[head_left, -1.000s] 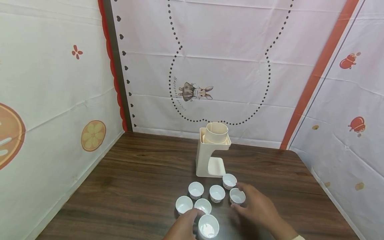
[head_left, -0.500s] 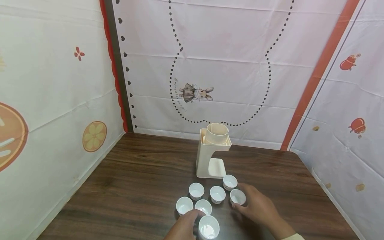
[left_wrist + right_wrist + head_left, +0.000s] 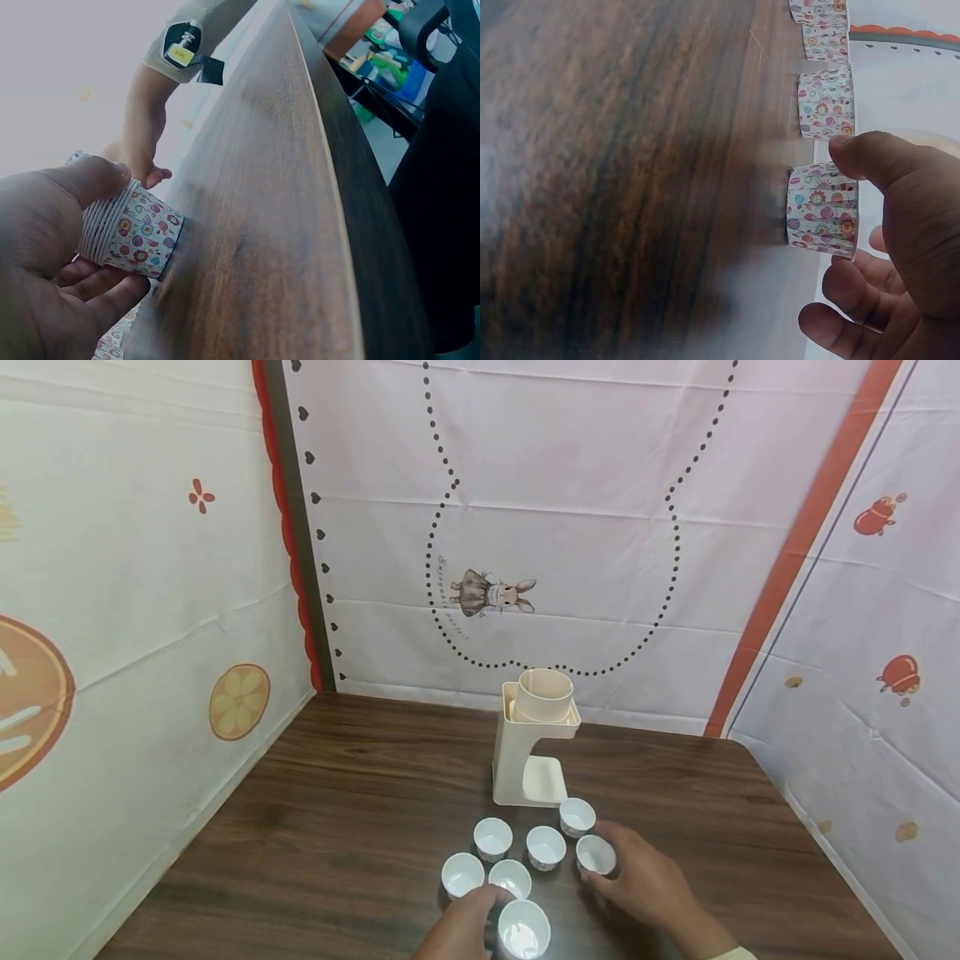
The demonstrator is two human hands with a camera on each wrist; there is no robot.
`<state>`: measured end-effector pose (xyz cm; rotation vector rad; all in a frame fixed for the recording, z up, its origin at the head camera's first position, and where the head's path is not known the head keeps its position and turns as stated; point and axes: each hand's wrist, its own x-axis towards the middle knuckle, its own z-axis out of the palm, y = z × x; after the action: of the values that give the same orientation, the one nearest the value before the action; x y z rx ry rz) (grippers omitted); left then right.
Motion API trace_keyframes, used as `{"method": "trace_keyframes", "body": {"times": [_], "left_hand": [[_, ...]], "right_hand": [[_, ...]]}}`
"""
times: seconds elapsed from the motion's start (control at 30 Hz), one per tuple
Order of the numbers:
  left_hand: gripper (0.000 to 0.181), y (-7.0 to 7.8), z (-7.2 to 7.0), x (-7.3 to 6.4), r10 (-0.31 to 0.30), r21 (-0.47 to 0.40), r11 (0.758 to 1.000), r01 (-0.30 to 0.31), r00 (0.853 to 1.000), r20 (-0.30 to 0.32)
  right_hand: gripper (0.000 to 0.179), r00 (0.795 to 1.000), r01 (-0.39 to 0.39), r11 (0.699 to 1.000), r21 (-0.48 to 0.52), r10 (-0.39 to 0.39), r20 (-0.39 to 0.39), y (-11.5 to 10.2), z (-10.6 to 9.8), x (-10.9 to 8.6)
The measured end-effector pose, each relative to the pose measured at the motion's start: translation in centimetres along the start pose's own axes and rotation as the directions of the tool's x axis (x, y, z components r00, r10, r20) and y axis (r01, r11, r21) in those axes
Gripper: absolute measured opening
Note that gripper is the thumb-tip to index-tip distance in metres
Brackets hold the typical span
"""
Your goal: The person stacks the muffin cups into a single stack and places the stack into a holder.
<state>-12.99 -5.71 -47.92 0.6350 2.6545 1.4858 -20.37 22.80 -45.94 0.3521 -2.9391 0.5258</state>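
Several small white paper cups with flowered outsides stand in a cluster on the dark wooden table [image 3: 352, 793]. My left hand [image 3: 480, 914] grips the nearest cup [image 3: 522, 930]; in the left wrist view the thumb [image 3: 90, 180] lies over this cup [image 3: 142, 236] and the fingers curl under it. My right hand [image 3: 611, 870] holds the right-most cup [image 3: 596, 854]. In the right wrist view the thumb [image 3: 866, 161] is at one side of that cup [image 3: 823, 210] and the fingers [image 3: 844, 289] at the other. Both cups stand on the table.
A cream cup dispenser stand [image 3: 525, 752] with a tube on top rises just behind the cluster. Printed cloth walls close in the table at the left, back and right. The other cups [image 3: 492, 839] sit between my hands and the stand.
The view has shifted slightly. Both hands stay at their cups, and no cup has moved.
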Motion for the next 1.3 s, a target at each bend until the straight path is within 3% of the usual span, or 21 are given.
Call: {"method": "trace_keyframes", "body": {"times": [0.2, 0.33, 0.53, 0.73, 0.83, 1.03, 1.13, 1.3], "left_hand": [[0.062, 0.0, 0.0, 0.4, -0.030, 0.022, 0.999, 0.030, 0.999, 0.014], [0.062, 0.0, 0.0, 0.3, -0.005, 0.029, 1.000, 0.005, 1.000, 0.005], [0.064, 0.0, -0.1, 0.2, -0.007, -0.016, 1.000, 0.007, 1.000, 0.023], [0.063, -0.1, -0.1, 0.2, 0.016, -0.005, 1.000, -0.016, 1.000, 0.012], [0.063, -0.2, -0.1, 0.2, 0.027, 0.000, 1.000, -0.027, 1.000, 0.008], [0.062, 0.0, -0.1, 0.0, 0.019, -0.039, 0.999, -0.019, 1.000, 0.009], [0.063, 0.0, -0.1, 0.0, 0.017, -0.046, 0.999, -0.017, 1.000, 0.009], [0.063, 0.0, -0.1, 0.0, 0.009, -0.044, 0.999, -0.008, 1.000, 0.013]], "right_hand": [[0.073, 1.000, -0.007, 1.000, -0.003, 0.007, -0.009, -0.1, -0.6, -0.2], [0.072, 0.999, 0.007, 1.000, -0.012, -0.008, -0.037, -0.5, -1.1, -0.4], [0.070, 0.993, 0.062, 0.998, 0.017, -0.060, -0.098, -1.8, -1.8, -0.8], [0.069, 0.982, 0.124, 0.992, 0.018, -0.120, -0.146, -3.0, -2.1, -1.4], [0.069, 0.967, 0.170, 0.986, 0.003, -0.166, -0.193, -3.4, -2.2, -1.8], [0.069, 0.918, 0.276, 0.961, -0.019, -0.269, -0.292, -4.3, -2.5, -2.5], [0.070, 0.908, 0.303, 0.953, -0.011, -0.292, -0.301, -4.9, -2.7, -2.9], [0.071, 0.911, 0.315, 0.949, -0.002, -0.303, -0.281, -5.5, -2.9, -3.3]]}}
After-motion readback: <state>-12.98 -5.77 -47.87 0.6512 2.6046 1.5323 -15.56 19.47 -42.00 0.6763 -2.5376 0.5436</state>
